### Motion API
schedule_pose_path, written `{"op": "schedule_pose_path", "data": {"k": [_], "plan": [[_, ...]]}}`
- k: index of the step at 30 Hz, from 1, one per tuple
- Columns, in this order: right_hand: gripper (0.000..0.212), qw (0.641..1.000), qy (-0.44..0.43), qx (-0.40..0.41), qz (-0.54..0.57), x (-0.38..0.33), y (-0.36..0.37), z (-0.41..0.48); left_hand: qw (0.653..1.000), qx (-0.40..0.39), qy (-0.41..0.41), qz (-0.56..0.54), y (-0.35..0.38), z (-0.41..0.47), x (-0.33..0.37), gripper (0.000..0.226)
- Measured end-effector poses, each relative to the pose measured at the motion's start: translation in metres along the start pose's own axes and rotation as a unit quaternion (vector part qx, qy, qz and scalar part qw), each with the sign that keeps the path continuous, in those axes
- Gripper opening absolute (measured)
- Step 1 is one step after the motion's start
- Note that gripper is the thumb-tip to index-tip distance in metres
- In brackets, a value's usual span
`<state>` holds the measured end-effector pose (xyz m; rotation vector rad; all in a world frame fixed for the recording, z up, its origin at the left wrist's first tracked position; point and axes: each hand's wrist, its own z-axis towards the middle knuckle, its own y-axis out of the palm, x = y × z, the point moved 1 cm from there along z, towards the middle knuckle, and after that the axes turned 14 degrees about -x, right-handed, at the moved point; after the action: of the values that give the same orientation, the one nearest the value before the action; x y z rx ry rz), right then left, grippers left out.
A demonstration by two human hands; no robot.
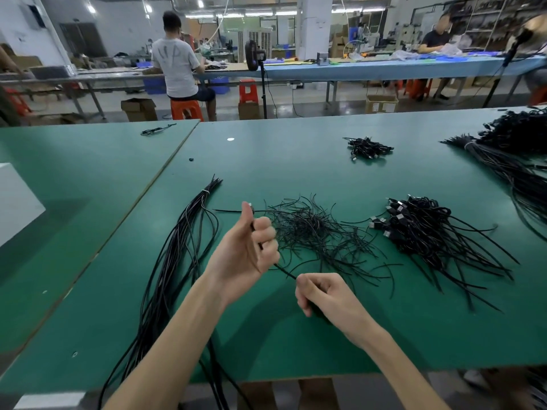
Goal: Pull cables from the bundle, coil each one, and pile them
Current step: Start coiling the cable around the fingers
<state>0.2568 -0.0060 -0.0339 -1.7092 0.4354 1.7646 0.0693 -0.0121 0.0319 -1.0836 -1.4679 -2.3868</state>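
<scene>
A long bundle of black cables (177,255), tied near its far end with a white band, lies on the green table (296,161) at my left and hangs over the near edge. My left hand (248,247) is raised, its fingers curled round one black cable (284,270). That cable runs down to my right hand (322,294), which grips its other part. Behind my hands lies a loose heap of thin black ties (313,232). A pile of coiled cables with USB plugs (420,229) sits at the right.
A small pile of coiled cables (368,147) lies farther back. A big cable mass (515,152) fills the far right. One stray cable (157,130) lies on the left table, beside a white box (14,199). People work at benches beyond.
</scene>
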Motion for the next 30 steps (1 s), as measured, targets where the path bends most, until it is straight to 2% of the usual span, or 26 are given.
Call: {"op": "schedule_pose_path", "data": {"k": [3, 4, 5, 6, 8, 10, 12, 14, 16, 18, 19, 20, 23, 26, 28, 30], "plan": [[0.046, 1.0, 0.02, -0.012, -0.009, 0.003, 0.001, 0.001, 0.99, -0.117, -0.077, -0.031, 0.004, -0.005, 0.001, 0.069], [0.044, 1.0, 0.024, -0.013, -0.009, 0.003, 0.002, 0.001, 0.986, -0.126, -0.109, 0.004, 0.005, -0.007, 0.001, 0.07], [0.044, 0.999, 0.028, -0.014, -0.01, 0.004, 0.002, 0.001, 0.979, -0.119, -0.146, 0.082, 0.003, -0.01, 0.003, 0.068], [0.045, 0.999, 0.03, -0.015, -0.015, 0.004, 0.001, 0.001, 0.957, -0.106, -0.186, 0.195, 0.001, -0.012, 0.005, 0.066], [0.049, 0.999, 0.033, -0.023, -0.036, 0.004, 0.002, 0.002, 0.869, -0.1, -0.276, 0.399, 0.001, -0.015, 0.008, 0.066], [0.049, 0.998, 0.029, -0.028, -0.042, 0.004, 0.003, 0.002, 0.795, -0.107, -0.345, 0.487, 0.007, -0.015, 0.005, 0.068], [0.037, 0.999, 0.022, -0.02, -0.036, 0.003, 0.003, 0.003, 0.748, -0.088, -0.378, 0.538, 0.017, -0.01, -0.002, 0.069], [0.034, 1.0, 0.012, 0.002, -0.016, 0.002, 0.002, 0.003, 0.685, -0.034, -0.357, 0.634, 0.024, -0.005, -0.008, 0.066], [0.03, 0.999, 0.0, 0.048, 0.012, 0.001, 0.001, 0.002, 0.575, 0.029, -0.318, 0.753, 0.025, -0.001, -0.01, 0.06], [0.022, 0.994, -0.004, 0.106, -0.022, 0.003, 0.0, 0.002, 0.462, 0.049, -0.303, 0.832, 0.023, -0.001, -0.014, 0.054], [0.017, 0.989, 0.004, 0.133, -0.065, 0.006, 0.0, 0.001, 0.426, 0.044, -0.294, 0.855, 0.021, -0.002, -0.017, 0.051], [0.013, 0.981, 0.015, 0.158, -0.115, 0.009, 0.001, 0.001, 0.407, 0.038, -0.285, 0.867, 0.019, -0.004, -0.019, 0.049], [0.011, 0.961, 0.016, 0.188, -0.204, 0.01, 0.002, 0.002, 0.392, 0.031, -0.271, 0.879, 0.005, -0.008, -0.021, 0.048], [0.015, 0.969, -0.032, 0.167, -0.178, 0.007, 0.003, 0.001, 0.378, 0.024, -0.27, 0.885, -0.01, -0.01, -0.024, 0.057], [0.016, 0.976, -0.058, 0.153, -0.146, 0.004, 0.003, -0.001, 0.393, 0.031, -0.259, 0.882, -0.016, -0.011, -0.026, 0.06], [0.019, 0.983, -0.064, 0.135, -0.11, 0.002, 0.003, -0.003, 0.438, 0.04, -0.248, 0.863, -0.018, -0.011, -0.028, 0.059]]}}
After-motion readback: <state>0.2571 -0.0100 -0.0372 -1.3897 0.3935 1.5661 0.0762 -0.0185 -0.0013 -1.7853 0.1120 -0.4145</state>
